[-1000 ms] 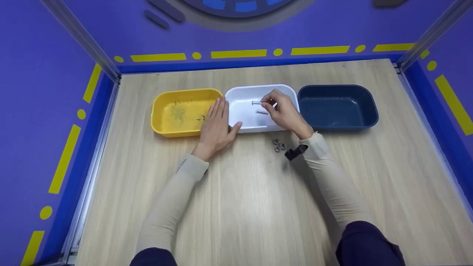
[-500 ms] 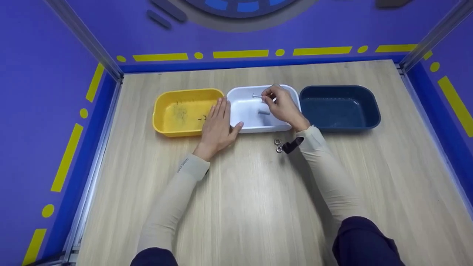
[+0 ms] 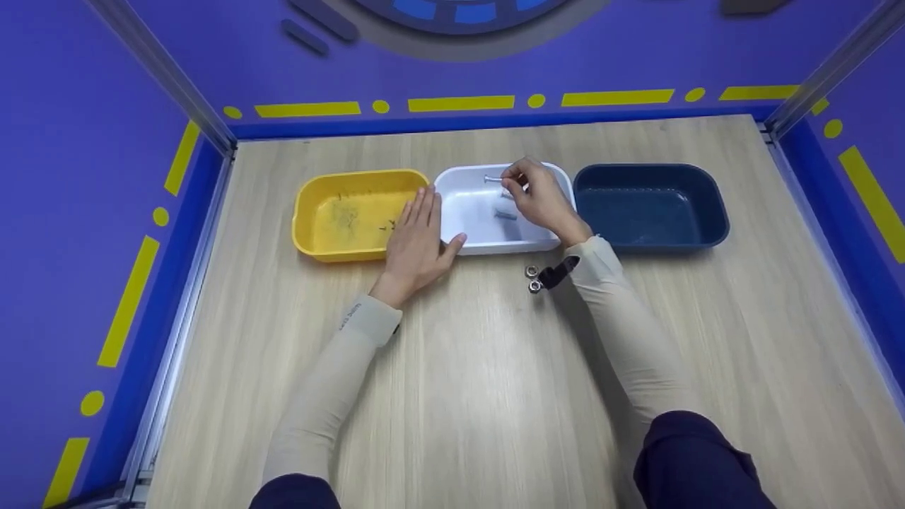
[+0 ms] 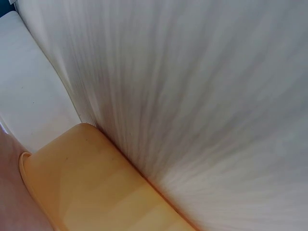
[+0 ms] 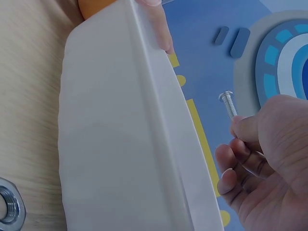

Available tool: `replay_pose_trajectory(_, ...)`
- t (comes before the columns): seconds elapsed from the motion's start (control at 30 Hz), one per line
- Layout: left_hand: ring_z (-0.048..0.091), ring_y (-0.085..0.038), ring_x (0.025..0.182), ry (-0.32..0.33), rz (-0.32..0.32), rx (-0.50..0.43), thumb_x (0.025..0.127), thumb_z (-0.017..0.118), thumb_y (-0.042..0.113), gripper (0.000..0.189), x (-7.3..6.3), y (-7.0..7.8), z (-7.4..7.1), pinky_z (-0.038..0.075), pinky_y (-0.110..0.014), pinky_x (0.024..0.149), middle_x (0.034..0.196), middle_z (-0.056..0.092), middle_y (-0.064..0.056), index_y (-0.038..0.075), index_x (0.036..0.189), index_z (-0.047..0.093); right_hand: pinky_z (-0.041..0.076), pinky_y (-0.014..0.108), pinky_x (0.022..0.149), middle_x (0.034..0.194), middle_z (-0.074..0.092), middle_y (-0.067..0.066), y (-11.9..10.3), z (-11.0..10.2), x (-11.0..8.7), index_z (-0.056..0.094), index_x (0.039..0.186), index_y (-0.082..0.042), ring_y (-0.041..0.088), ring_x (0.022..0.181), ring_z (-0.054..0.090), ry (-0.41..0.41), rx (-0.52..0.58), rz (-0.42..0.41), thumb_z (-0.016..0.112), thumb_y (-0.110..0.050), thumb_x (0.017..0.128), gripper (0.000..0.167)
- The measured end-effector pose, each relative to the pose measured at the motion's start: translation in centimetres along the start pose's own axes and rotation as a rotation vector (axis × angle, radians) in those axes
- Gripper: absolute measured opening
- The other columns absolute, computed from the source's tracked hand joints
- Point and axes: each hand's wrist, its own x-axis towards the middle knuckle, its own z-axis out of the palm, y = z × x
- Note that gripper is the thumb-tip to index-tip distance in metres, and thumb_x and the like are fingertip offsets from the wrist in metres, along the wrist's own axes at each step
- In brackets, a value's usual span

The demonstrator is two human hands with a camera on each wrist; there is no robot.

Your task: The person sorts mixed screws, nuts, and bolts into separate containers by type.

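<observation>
My right hand [image 3: 541, 196] pinches a silvery bolt [image 3: 493, 179] between thumb and fingertips over the back of the white bin [image 3: 459, 244]. In the right wrist view the bolt [image 5: 228, 102] shows a round head and a threaded shank, tilted, head end away from the fingers. Another bolt [image 3: 505, 214] lies on the bin's floor, and a further small silvery piece [image 3: 507, 195] shows just under my right fingertips. My left hand [image 3: 416, 237] lies with straight fingers across the meeting rims of the yellow bin [image 3: 311, 251] and the white one, thumb over the white bin's front edge.
Metal nuts [image 3: 532, 271] sit on the wooden table [image 3: 452, 396] before the white bin, beside the black wrist strap [image 3: 560, 274]. Several small dark screws [image 3: 387, 227] lie in the yellow bin. A dark blue bin [image 3: 650, 244] adjoins on the right. Blue-purple walls enclose the table.
My right hand has lifted the bolt up and toward the back of the white bin. Its wrist strap now covers one of the nuts. My left hand stays in place.
</observation>
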Motion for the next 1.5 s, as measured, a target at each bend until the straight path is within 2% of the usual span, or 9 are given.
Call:
replay_pose_trajectory(0.17,0.004,-0.030,0.168,0.022,0.007,0.004,0.108,0.026,0.068,0.093,0.0,0.0,0.0,0.001,-0.041,0.138,0.180,0.007,-0.018,-0.001,0.170,0.013,0.051,0.033,0.081,0.107,0.067,0.022,0.3,0.0,0.1,0.071,0.110,0.007,0.031,0.094,0.064,0.022,0.001,-0.008,0.065,-0.004,0.105,0.014)
replay_pose_trajectory(0.37,0.003,-0.029,0.168,0.017,0.006,0.008,0.108,0.024,0.068,0.094,0.0,0.1,0.0,0.000,-0.041,0.138,0.180,0.005,-0.017,-0.001,0.170,0.013,0.052,0.047,0.091,0.117,0.064,0.024,0.8,-0.1,0.0,0.069,0.125,0.009,0.036,0.104,0.061,0.038,-0.022,0.008,0.066,-0.005,0.104,0.026)
replay_pose_trajectory(0.67,0.001,-0.029,0.168,0.006,0.002,0.003,0.108,0.023,0.069,0.094,0.0,0.1,0.1,-0.002,-0.040,0.137,0.181,0.002,-0.016,0.000,0.170,0.011,0.047,0.032,0.081,0.118,0.065,0.023,0.5,-0.4,-0.2,0.069,0.127,0.007,0.034,0.104,0.062,0.031,-0.025,0.009,0.065,-0.007,0.105,0.026)
replay_pose_trajectory(0.97,0.001,-0.029,0.168,-0.001,0.001,0.017,0.108,0.023,0.069,0.095,0.0,0.1,0.0,0.001,-0.042,0.138,0.180,0.001,-0.017,0.000,0.170,0.009,0.047,0.031,0.078,0.116,0.066,0.020,-0.1,-0.9,-0.7,0.070,0.127,0.003,0.030,0.103,0.063,0.028,-0.041,0.006,0.065,-0.007,0.105,0.025)
replay_pose_trajectory(1.2,0.001,-0.029,0.169,0.009,-0.004,0.001,0.107,0.025,0.069,0.095,0.0,0.0,-0.1,0.000,-0.041,0.138,0.181,0.002,-0.016,0.000,0.171,0.010,0.046,0.029,0.075,0.115,0.068,0.019,-0.4,-1.3,-1.2,0.070,0.127,0.002,0.029,0.099,0.063,0.030,-0.053,-0.028,0.064,-0.010,0.106,0.024)
replay_pose_trajectory(1.5,0.002,-0.029,0.169,0.011,0.005,0.009,0.108,0.027,0.068,0.094,0.0,0.0,0.1,0.000,-0.041,0.138,0.181,0.003,-0.016,-0.001,0.170,0.011,0.047,0.033,0.082,0.122,0.066,0.018,-0.6,-1.8,-2.0,0.068,0.130,0.000,0.029,0.107,0.061,0.006,-0.045,0.002,0.063,-0.012,0.107,0.026)
